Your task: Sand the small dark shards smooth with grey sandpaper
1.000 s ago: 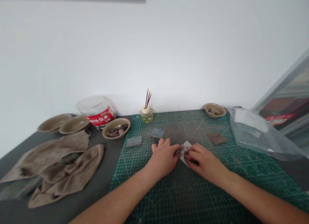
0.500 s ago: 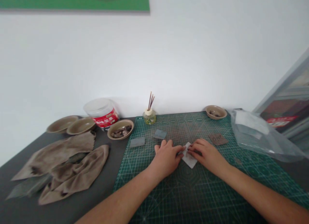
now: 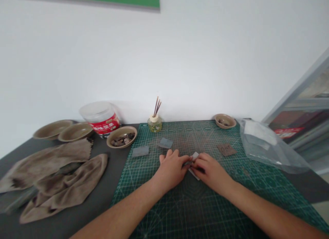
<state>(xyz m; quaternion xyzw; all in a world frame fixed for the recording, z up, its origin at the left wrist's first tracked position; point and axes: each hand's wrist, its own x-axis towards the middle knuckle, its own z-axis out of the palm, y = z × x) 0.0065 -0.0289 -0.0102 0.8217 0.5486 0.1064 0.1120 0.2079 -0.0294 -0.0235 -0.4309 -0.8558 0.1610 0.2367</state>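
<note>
A small pale square sheet (image 3: 194,174) lies on the green cutting mat (image 3: 169,211) between my hands, mostly covered by fingers. My left hand (image 3: 172,167) pinches at its left side with thumb and forefinger, the other fingers stretched toward the back. From the right, my right hand (image 3: 209,169) has its fingers closed on the same sheet. Whether something small is held on the sheet is hidden by the fingertips. Two grey rectangular pieces (image 3: 140,151) lie beyond my left hand. To the right of my right hand rests a brown piece (image 3: 226,149) with dark marks like numbers.
A bowl of small stones (image 3: 122,137), a clear jar with a red label (image 3: 100,119), and two bowls (image 3: 52,130) stand back left. Stained brown cloths (image 3: 66,192) lie left. A reed diffuser (image 3: 155,123), another bowl (image 3: 225,121) and a plastic bag (image 3: 267,146) line the back and right.
My fingers have drawn together over the pale sheet, and less of it shows now. The whole view has shifted slightly, so things appear further left.
</note>
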